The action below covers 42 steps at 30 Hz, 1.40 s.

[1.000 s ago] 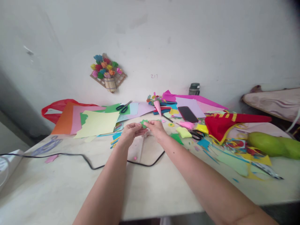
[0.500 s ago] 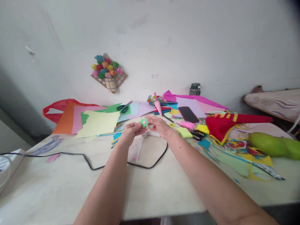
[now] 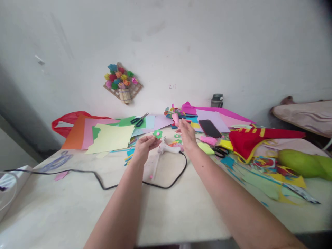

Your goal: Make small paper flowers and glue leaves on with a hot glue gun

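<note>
A small green paper flower with a pink centre (image 3: 157, 134) is pinched in the fingertips of my left hand (image 3: 145, 143), above the table. My right hand (image 3: 188, 135) reaches toward the pink paper cone (image 3: 175, 118), thumb and fingers apart. Its fingertips cover the cone's narrow end, and whether they touch it I cannot tell. Small colourful paper flowers (image 3: 171, 111) fan out from the cone's top. Between my hands a white glue gun (image 3: 166, 148) rests on the table, its black cord (image 3: 166, 187) looping toward me. Another green flower (image 3: 177, 136) lies beside my right hand.
Coloured paper sheets (image 3: 111, 136) and dark-handled scissors (image 3: 139, 120) lie at the back left. On the right are a phone (image 3: 209, 128), a second pair of scissors (image 3: 220, 151), a red cloth piece (image 3: 246, 141) and paper scraps. A bottle (image 3: 217, 100) stands by the wall.
My right hand has left the green flower and moved right and up to the pink cone. The flower stays in my left hand. The glue gun is now uncovered.
</note>
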### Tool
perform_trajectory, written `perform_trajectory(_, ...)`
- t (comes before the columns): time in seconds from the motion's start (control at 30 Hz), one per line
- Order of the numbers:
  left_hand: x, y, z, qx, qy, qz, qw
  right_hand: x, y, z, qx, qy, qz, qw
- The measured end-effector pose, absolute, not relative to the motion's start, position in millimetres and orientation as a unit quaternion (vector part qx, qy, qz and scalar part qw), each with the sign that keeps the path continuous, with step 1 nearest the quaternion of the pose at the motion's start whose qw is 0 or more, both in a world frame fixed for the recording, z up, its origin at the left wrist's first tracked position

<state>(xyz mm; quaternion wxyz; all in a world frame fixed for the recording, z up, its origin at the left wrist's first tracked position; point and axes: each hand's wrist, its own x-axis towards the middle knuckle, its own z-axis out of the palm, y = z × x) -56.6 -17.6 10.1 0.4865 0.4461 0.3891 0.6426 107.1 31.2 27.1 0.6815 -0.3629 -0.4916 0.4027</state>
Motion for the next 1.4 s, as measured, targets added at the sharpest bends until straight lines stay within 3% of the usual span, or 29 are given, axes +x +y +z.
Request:
perform_trajectory(0.2,-54,-16,8,0.424,0.388,0.662,0.481,100,25,23,-0.412,-0.562,0.403,0.594)
perform_trajectory(0.5,-52,-19,14,0.405,0.366,0.674,0.498,93,12,24,-0.321,-0.645,0.506,0.474)
perform_trajectory(0.87,-46,-20,11,0.424,0.372,0.649,0.511,86,17,18,-0.308,-0.576,0.529,0.542)
perform_trajectory(1.13,-51,-19,13,0.432,0.351,0.636,0.534,88,19,15,-0.305,-0.617,0.515,0.51)
perform_trajectory(1.4,-48,-20,11,0.484,0.382,0.613,0.493,89,16,15,-0.318,-0.689,0.444,0.477)
